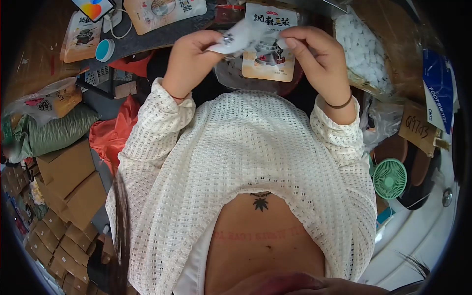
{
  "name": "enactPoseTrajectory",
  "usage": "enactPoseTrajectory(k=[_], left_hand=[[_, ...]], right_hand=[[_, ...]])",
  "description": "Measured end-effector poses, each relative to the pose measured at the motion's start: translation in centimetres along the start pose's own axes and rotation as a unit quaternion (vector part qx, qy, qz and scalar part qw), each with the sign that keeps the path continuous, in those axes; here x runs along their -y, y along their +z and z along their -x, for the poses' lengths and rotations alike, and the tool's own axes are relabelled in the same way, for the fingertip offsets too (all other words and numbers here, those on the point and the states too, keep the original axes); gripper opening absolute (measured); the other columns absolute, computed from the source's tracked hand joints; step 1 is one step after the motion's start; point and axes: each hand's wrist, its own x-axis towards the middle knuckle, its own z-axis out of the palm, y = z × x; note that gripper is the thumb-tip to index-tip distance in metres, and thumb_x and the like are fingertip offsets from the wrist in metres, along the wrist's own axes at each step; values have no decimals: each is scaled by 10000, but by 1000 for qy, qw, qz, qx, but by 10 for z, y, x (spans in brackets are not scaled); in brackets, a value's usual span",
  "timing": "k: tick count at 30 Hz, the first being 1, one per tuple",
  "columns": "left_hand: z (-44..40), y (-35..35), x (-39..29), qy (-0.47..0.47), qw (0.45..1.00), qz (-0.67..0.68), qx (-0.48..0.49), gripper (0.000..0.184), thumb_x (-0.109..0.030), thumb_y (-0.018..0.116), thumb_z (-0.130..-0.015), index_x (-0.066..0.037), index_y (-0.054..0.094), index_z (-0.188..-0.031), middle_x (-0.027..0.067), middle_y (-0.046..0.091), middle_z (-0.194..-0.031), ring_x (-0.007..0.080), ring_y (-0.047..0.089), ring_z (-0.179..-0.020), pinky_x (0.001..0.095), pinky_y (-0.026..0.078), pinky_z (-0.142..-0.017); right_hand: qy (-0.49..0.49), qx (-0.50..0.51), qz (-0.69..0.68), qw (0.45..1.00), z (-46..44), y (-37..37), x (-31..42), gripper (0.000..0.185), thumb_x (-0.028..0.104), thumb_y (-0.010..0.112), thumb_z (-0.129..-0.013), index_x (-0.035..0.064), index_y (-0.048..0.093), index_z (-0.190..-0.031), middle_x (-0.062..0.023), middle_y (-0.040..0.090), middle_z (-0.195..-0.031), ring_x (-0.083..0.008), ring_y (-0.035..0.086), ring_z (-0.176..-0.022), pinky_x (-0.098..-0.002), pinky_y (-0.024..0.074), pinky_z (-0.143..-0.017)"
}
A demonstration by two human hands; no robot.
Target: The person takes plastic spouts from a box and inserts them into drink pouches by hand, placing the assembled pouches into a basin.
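Observation:
My left hand (194, 61) is closed on a white paper strip with black print (235, 42), which looks like a sheet of labels and is blurred by motion at its far end. My right hand (319, 61) pinches a small whitish piece (282, 43), perhaps a label, between thumb and forefinger. Below and between both hands lies a white and orange soybean milk pouch (270, 66) with a drawn stone mill and large black characters. It rests over a clear plastic container (228, 73), whose contents I cannot make out.
A dark table (142, 45) holds more pouches (82, 39), a phone (92, 7), a white cable and a blue-lidded round tub (104, 50). At right stand a box of small white packets (361, 54), a blue box (437, 91) and a green fan (390, 178). Cartons (73, 177) fill the lower left.

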Motion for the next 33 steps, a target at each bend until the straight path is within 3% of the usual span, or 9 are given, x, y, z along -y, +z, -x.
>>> enactPoseTrajectory(k=[4,9,12,16,19,22,24,26,33], left_hand=[[-2,24,-6,-6,999,-36,39,160,-96,732,-933,16,745,-1047,19,735,-932,47,617,-808,213,483,-698],[1,50,-27,-102,977,146,121,264,-222,718,-978,32,748,-1042,37,749,-903,61,650,-788,225,522,-722],[6,67,-22,-165,938,238,192,306,-254,688,-1000,30,729,-1107,73,758,-1018,101,684,-908,238,538,-819],[4,76,-32,-189,925,251,214,360,-288,673,-1010,42,708,-1151,88,746,-1090,113,679,-971,263,534,-875],[3,78,-34,-206,911,265,240,365,-279,667,-1011,46,695,-1176,100,740,-1123,128,685,-989,278,535,-902],[5,81,-32,-229,891,294,259,318,-192,668,-997,49,680,-1205,115,734,-1149,154,695,-1003,287,540,-917],[3,80,-20,-213,895,297,256,300,-124,662,-983,52,668,-1226,130,730,-1167,178,706,-1019,298,551,-920],[-4,73,-20,-207,906,303,209,309,-72,653,-965,64,652,-1243,149,721,-1191,203,713,-1029,318,565,-922],[-53,48,-10,-208,876,401,170,367,-34,649,-954,87,594,-1297,178,690,-1248,246,709,-1079,359,573,-967]], right_hand=[[-6,-48,-136,990,-13,3,15,141,88,681,-984,3,732,-1085,9,696,-899,-59,573,-764,-214,459,-679],[-88,-31,102,990,-13,-8,15,143,117,674,-972,19,726,-1063,-51,676,-858,-124,595,-733,-252,461,-659],[-58,35,140,988,-8,-24,20,127,112,677,-946,46,740,-1034,-103,696,-845,-239,668,-744,-322,519,-659],[16,18,140,990,5,-34,25,150,111,689,-933,34,731,-1055,-113,695,-866,-264,671,-780,-341,521,-684],[-19,81,159,984,7,-42,15,170,114,700,-927,28,727,-1071,-125,696,-904,-252,674,-796,-329,522,-716],[-10,36,96,995,8,-45,5,176,94,700,-928,16,722,-1084,-110,694,-952,-212,673,-815,-311,517,-737],[23,-4,31,999,8,-61,-9,215,42,656,-950,8,686,-1161,-35,674,-990,-98,611,-830,-241,471,-735],[152,-33,-93,983,20,-72,-13,254,35,628,-969,21,655,-1222,-1,668,-992,-49,548,-820,-198,431,-710],[157,-27,-66,985,25,-54,-12,266,119,575,-1043,25,622,-1287,-3,693,-1050,-30,495,-774,-173,406,-690]])
